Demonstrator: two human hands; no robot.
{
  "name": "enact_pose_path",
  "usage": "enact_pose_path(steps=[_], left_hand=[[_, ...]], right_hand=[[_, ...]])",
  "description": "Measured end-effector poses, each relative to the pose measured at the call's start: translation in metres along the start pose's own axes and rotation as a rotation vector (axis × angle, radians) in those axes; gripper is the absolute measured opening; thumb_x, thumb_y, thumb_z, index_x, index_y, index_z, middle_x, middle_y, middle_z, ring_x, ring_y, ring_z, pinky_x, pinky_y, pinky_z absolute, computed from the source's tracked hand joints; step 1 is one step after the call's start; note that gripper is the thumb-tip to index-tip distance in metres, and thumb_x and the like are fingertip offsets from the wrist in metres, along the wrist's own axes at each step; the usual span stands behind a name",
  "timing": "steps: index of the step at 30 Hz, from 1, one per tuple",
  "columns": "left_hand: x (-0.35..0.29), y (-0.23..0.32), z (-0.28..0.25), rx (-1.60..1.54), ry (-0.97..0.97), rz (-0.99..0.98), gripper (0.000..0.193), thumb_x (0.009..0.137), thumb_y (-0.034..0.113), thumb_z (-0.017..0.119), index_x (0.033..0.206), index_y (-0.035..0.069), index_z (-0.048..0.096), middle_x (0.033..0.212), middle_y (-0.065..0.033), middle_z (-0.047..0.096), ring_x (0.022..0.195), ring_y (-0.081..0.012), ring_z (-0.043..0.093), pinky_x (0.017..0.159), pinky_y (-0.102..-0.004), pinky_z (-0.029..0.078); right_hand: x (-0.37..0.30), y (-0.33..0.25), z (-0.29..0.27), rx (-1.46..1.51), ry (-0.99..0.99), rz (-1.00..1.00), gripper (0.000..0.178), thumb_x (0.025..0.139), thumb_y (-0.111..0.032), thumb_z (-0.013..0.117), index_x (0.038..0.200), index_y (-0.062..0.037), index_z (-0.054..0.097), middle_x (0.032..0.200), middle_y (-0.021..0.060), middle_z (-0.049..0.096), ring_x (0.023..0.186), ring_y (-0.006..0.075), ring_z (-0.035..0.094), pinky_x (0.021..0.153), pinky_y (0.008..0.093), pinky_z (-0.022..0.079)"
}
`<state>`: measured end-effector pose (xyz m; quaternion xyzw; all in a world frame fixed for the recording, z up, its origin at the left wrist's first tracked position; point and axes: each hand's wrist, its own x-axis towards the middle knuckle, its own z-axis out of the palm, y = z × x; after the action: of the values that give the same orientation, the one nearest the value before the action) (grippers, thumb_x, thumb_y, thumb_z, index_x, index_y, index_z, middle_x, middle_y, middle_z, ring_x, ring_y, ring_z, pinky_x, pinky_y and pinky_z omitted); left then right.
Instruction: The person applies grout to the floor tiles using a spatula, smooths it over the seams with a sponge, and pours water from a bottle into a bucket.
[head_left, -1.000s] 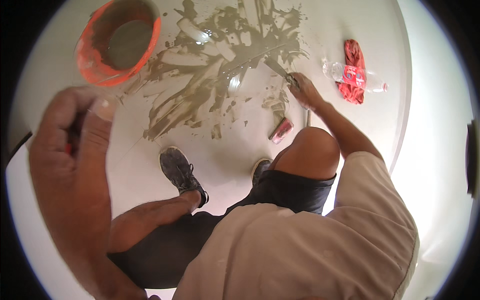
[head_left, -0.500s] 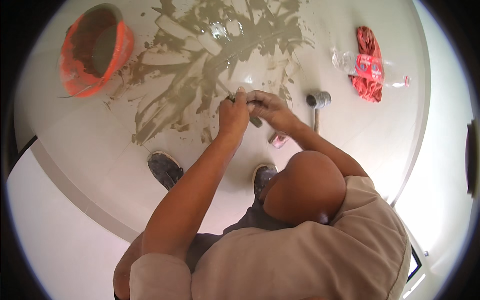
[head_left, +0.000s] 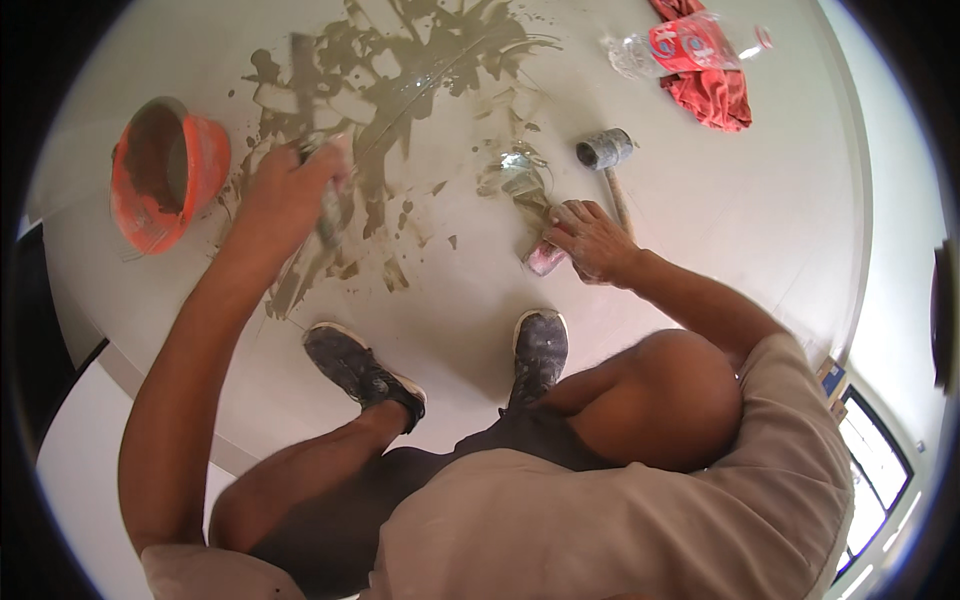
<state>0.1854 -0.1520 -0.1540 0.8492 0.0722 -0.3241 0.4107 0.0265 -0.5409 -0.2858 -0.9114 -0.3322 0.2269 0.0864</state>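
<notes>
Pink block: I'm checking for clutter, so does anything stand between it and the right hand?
Nothing visible: the right hand has its fingers at the upper end of the pink block. The mallet lies farther right.

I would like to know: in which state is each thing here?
Left hand: closed around trowel
Trowel: held, blurred
Right hand: curled over pink item
Pink item: partly covered
Grey mix: smeared unevenly
Bucket: open, dirty inside
Bottle: on its side, over cloth
Cloth: crumpled
Mallet: lying down
Shoes: worn, stained
</notes>
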Motion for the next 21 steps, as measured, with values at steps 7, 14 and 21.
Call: enact_pose_path(steps=[7,14,21], left_hand=[[-0.128,0.081,-0.038,-0.277,0.08,-0.158,0.042,0.1,0.043,0.053,0.085,0.006,0.065,0.076,-0.0002,0.058,0.064,-0.0056,0.044,0.054,-0.0222,0.029],[-0.12,0.086,-0.058,-0.21,0.316,0.246,0.038,0.101,0.04,0.057,0.087,0.006,0.067,0.081,-0.0003,0.06,0.068,-0.0059,0.048,0.058,-0.0215,0.033],[-0.11,0.055,-0.088,-0.145,0.263,0.035,0.037,0.099,0.042,0.061,0.087,0.007,0.066,0.083,0.0016,0.058,0.071,-0.0054,0.048,0.063,-0.0227,0.035]], right_hand=[[0.002,0.002,-0.005,0.274,-0.1,0.206,0.026,0.087,-0.01,0.065,0.113,-0.0116,0.064,0.111,0.008,0.063,0.114,0.0295,0.054,0.099,0.0415,0.045],[-0.022,-0.055,0.025,0.212,0.223,0.416,0.026,0.085,-0.01,0.069,0.111,-0.0111,0.066,0.119,0.0099,0.062,0.114,0.0313,0.056,0.101,0.0432,0.045],[0.022,-0.131,0.041,0.978,0.594,0.98,0.012,0.095,-0.006,0.057,0.106,-0.0038,0.058,0.102,0.0194,0.065,0.099,0.0371,0.064,0.087,0.0486,0.049]])
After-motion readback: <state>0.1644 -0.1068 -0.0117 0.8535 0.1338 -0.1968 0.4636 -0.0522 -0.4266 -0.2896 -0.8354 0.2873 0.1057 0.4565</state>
